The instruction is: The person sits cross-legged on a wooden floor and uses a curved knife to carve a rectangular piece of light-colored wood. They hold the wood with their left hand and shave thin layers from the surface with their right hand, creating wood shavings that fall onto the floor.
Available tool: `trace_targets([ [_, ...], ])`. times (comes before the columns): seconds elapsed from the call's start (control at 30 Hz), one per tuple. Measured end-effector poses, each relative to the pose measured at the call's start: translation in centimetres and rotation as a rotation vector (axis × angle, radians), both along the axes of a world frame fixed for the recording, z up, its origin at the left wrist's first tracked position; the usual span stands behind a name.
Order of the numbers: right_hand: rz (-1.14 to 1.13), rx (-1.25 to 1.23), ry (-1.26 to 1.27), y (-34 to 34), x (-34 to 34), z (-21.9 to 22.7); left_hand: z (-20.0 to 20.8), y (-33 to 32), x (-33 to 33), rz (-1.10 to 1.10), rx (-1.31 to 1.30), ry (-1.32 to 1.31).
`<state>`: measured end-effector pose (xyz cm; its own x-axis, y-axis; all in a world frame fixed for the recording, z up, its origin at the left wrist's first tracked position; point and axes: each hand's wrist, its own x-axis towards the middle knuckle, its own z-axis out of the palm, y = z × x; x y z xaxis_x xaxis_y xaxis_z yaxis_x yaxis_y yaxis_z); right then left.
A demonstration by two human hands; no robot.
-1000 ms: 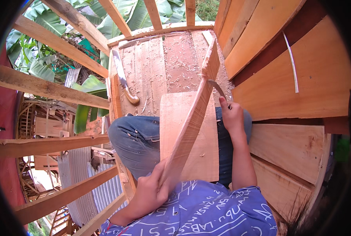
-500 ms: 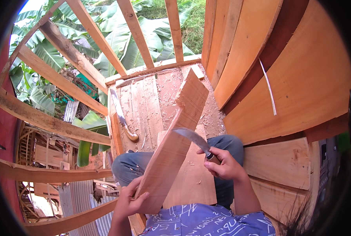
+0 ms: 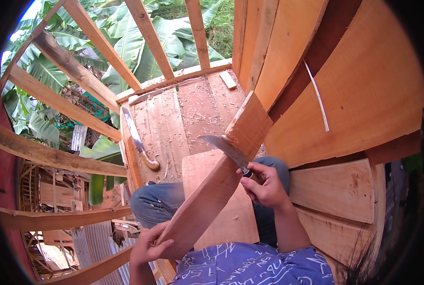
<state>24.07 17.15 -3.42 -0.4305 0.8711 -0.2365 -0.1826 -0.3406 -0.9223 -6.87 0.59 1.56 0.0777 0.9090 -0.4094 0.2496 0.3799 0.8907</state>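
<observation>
My left hand (image 3: 150, 243) grips the near end of a long wooden board (image 3: 205, 199), thumb on its face and fingers round its edge. The board slants up and away to the right, a step cut into its upper edge. In my right hand (image 3: 265, 187) is a knife (image 3: 228, 150) with a curved blade and a dark handle. Its blade crosses the board's edge close to the cut step; whether it bites into the wood I cannot tell. A second, flat wooden board (image 3: 240, 221) lies across my lap beneath the held one.
A large knife (image 3: 139, 140) with a rounded brown handle lies on the plank floor (image 3: 167, 128) at the left, among wood shavings. A small wood block (image 3: 228, 80) lies at the far edge. Wooden slats (image 3: 98, 166) enclose the left; plank walls (image 3: 349, 90) rise at the right.
The held board has tilted, its far end swinging right and nearer. The knife has moved up to the board's cut step. The whole view has shifted slightly.
</observation>
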Motion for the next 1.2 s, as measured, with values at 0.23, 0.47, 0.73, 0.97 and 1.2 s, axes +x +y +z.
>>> trace_targets([
  [0.23, -0.042, 0.109, -0.085, -0.8, 0.1, -0.1, -0.6, 0.3, 0.0, -0.011, -0.012, -0.037],
  [0.47, 0.140, -0.184, 0.155, -0.7, 0.9, -0.4, -1.2, -0.5, 0.5, -0.011, 0.024, -0.012],
  [0.73, 0.296, -0.258, 0.311, -1.4, 1.4, -0.5, -1.6, 0.1, 1.0, -0.051, 0.337, 0.364],
  [0.97, 0.158, -0.128, 0.030, -1.3, 1.8, 0.3, -1.4, -0.5, 0.6, -0.088, 0.439, 0.543],
  [1.2, 0.114, 0.025, -0.127, -2.0, 1.7, -1.1, -0.6, -1.5, -0.2, -0.119, 0.487, 0.768],
])
